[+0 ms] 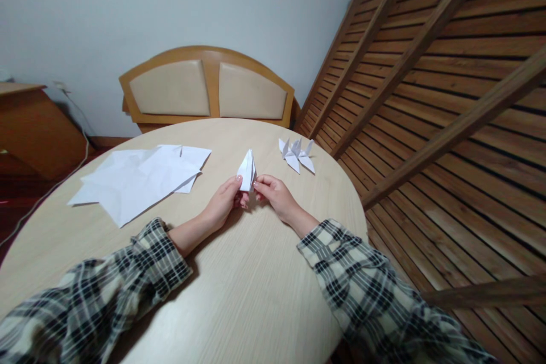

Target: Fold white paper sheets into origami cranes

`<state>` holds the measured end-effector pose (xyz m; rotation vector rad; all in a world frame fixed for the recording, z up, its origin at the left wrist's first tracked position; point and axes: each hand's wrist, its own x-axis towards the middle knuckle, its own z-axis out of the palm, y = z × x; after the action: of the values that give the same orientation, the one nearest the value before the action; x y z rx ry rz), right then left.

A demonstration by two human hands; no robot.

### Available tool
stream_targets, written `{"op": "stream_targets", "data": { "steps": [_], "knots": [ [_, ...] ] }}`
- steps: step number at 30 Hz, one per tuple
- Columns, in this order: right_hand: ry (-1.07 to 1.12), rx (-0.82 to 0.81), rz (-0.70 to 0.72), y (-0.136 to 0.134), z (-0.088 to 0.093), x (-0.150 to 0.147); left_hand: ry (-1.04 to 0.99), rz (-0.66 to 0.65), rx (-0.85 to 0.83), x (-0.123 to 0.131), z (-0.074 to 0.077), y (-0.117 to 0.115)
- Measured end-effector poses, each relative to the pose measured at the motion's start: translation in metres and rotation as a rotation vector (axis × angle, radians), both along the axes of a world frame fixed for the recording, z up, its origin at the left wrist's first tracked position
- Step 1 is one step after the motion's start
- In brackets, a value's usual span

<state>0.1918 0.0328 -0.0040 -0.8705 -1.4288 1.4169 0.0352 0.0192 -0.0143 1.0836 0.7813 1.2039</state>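
A small piece of folded white paper (246,173), narrow and pointed at its far end, is held just above the round table. My left hand (224,200) pinches its lower left corner between thumb and fingers. On the other side my right hand (274,195) is closed at the lower right edge, thumb against forefinger on the paper. The underside of the fold and some fingertips are hidden. Folded paper cranes (296,154) stand close together, beyond my right hand. To the left of my left hand lie several loose white paper sheets (140,175), overlapping and creased.
The round, pale wooden table (239,296) fills the middle. Behind it is a headboard (170,90) with cream panels against the wall. A slatted wooden frame (430,108) leans along the right side. At the left are a brown cabinet (38,131) and a cable (81,153).
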Motion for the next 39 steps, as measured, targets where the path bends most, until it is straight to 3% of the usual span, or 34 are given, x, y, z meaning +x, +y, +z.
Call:
{"op": "stream_targets", "data": {
  "steps": [8, 16, 21, 39],
  "knots": [
    [0.006, -0.017, 0.078, -0.0009, 0.0006, -0.0005, -0.021, -0.096, -0.071, -0.0012, 0.0038, 0.0003],
    [-0.024, 0.114, -0.072, -0.0014, 0.0001, -0.0018, -0.051, 0.107, -0.046, -0.0009, 0.0028, -0.0016],
    [-0.085, 0.188, -0.166, 0.0036, -0.0034, -0.0014, 0.005, 0.043, -0.030, -0.0011, 0.0003, 0.0017],
    [-0.200, 0.305, -0.182, 0.0033, -0.0010, 0.0009, 0.057, -0.020, 0.038, 0.0006, 0.0023, -0.0007]
  ]
}}
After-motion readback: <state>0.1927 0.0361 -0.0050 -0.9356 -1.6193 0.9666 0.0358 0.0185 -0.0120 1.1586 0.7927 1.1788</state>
